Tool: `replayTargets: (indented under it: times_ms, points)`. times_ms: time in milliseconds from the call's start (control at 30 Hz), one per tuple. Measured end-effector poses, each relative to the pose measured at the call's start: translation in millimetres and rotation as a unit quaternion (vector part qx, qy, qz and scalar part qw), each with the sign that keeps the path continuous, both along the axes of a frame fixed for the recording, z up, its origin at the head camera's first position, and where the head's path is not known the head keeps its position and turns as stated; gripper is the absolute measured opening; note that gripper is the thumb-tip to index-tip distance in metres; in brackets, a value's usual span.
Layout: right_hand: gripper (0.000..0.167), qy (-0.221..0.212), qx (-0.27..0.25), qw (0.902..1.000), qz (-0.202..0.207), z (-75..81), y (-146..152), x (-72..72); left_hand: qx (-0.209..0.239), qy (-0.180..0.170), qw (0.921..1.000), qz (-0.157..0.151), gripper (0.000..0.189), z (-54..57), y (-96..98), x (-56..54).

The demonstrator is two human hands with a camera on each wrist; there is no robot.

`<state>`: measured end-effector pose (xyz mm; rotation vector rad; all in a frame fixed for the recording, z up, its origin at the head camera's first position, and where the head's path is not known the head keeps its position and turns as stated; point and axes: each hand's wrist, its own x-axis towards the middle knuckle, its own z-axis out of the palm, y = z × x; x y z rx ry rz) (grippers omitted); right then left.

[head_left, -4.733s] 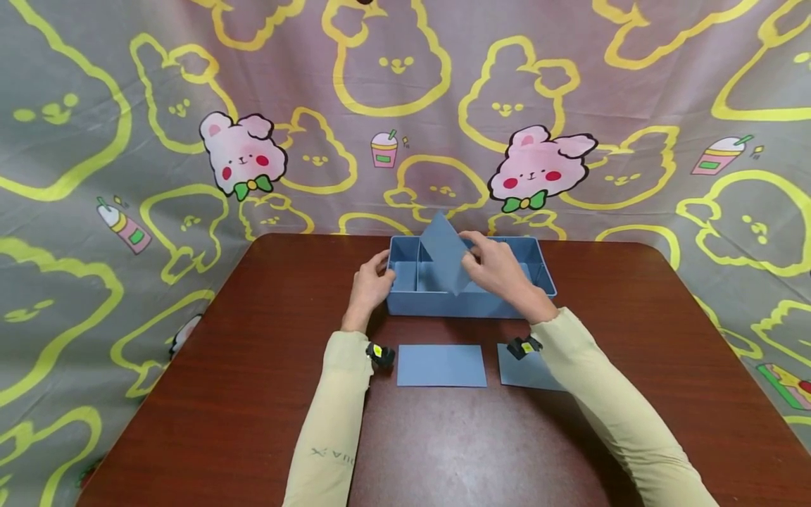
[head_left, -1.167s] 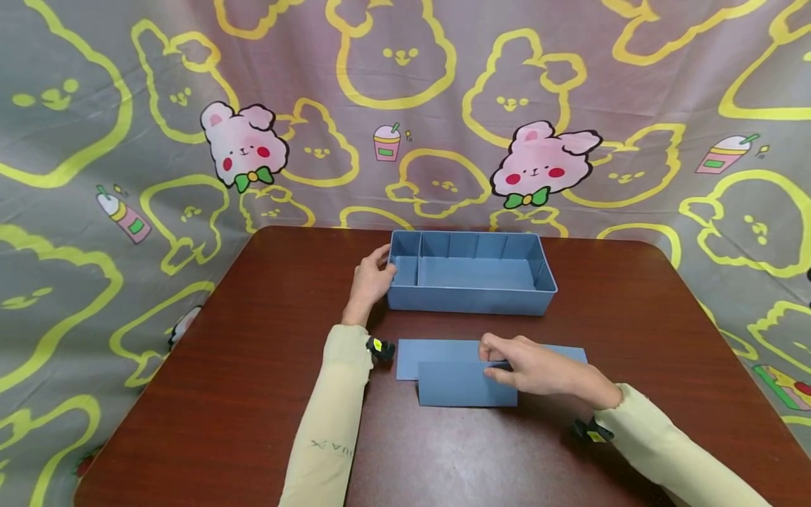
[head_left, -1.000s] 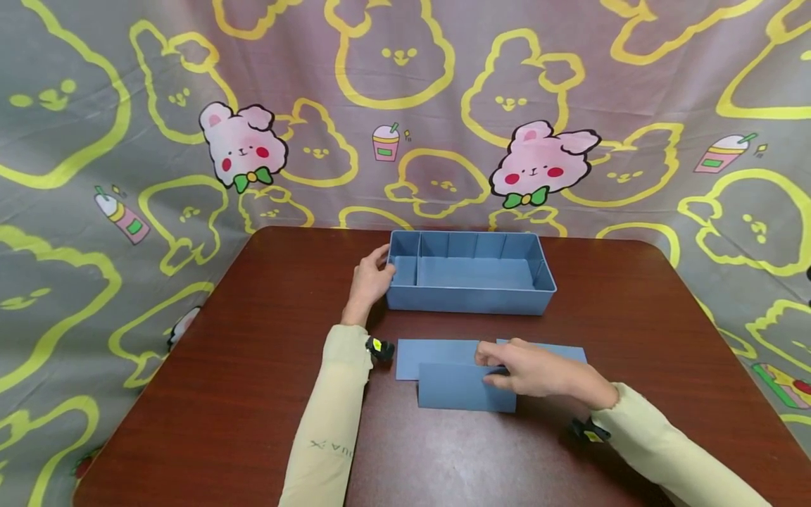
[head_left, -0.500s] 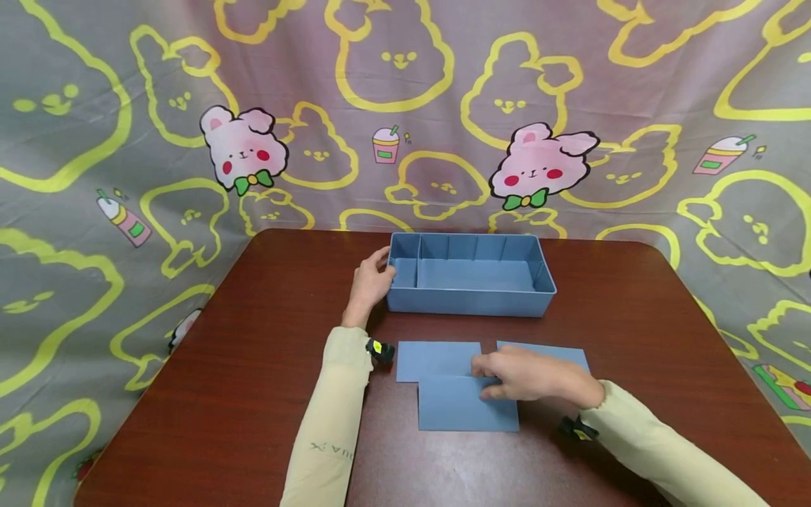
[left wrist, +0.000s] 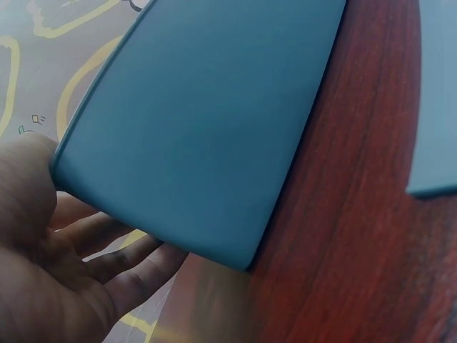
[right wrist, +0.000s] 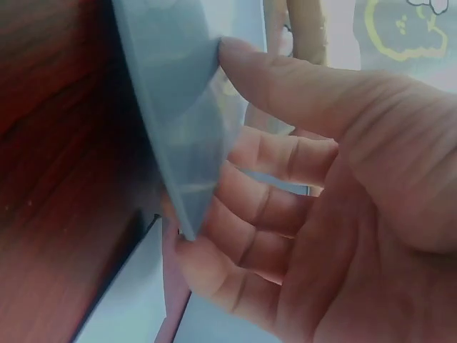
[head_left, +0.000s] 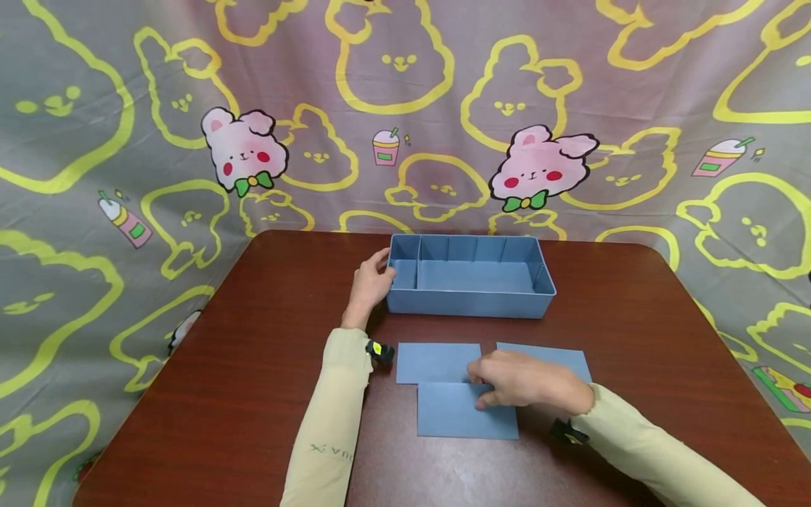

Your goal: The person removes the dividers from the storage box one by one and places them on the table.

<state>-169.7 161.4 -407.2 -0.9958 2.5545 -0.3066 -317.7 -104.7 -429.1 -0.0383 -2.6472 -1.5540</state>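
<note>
In the head view, my left hand [head_left: 370,285] holds the left end of a blue plastic box [head_left: 469,304], its thumb over the rim. The left wrist view shows the fingers [left wrist: 139,268] along the outside of that end wall. My right hand [head_left: 529,380] pinches a thin blue divider panel [head_left: 450,421] by its far right edge, thumb on one face, fingers [right wrist: 246,232] behind and below. This panel lies nearly flat, slightly raised on the right. Two similar panels, a left one [head_left: 431,358] and a right one [head_left: 551,358], lie between it and the box.
One upright partition [head_left: 419,264] splits off a narrow compartment at the box's left. The brown wooden table [head_left: 253,366] ends at a patterned cloth [head_left: 431,70] behind. My right forearm [head_left: 659,443] crosses the table's right side.
Earlier my right hand held the panel tilted over the box. It then brought the panel down in front and tipped it from upright to nearly flat. My left hand stayed on the box.
</note>
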Motion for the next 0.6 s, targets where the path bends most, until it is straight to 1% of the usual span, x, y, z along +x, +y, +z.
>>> replayTargets:
  times_ms: [167, 400, 600]
  points:
    - [0.024, -0.021, 0.021, 0.9994, -0.016, -0.5, -2.1, 0.7, -0.002, 0.004, 1.0000, 0.000, 0.054, -0.3, 0.7, -0.1]
    - [0.027, -0.014, 0.035, 0.9989, -0.028, -0.9, -5.1, 1.9, 0.005, 0.002, 1.0000, -0.002, 0.055, 1.3, 1.9, 1.5]
    - [0.027, -0.010, 0.052, 0.9978, -0.040, -1.5, -8.8, 3.5, 0.002, -0.001, 1.0000, 0.002, 0.054, 0.3, 1.5, 1.6]
